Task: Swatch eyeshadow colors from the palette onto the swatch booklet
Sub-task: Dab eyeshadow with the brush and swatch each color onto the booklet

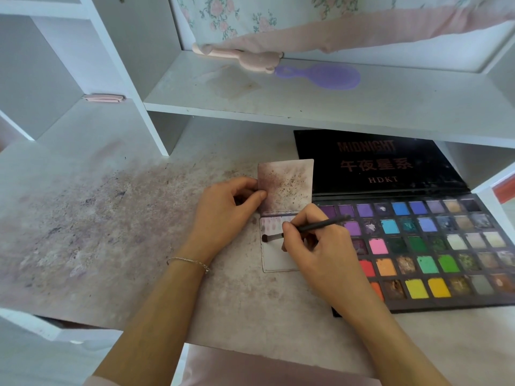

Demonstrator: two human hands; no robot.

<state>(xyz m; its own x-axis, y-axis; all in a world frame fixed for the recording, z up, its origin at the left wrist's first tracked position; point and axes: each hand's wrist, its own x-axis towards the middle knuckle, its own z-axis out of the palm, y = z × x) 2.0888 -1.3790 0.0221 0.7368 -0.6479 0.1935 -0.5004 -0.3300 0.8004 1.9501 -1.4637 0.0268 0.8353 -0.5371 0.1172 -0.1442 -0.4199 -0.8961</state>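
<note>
R hand (pixel 315 243) holds brush (pixel 306 228), tip on booklet (pixel 274 260) pg.

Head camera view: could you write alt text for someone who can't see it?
A right hand strokes a small brush on an open swatch booklet while the left hand holds its flap up; a colourful eyeshadow palette lies open alongside.
</note>
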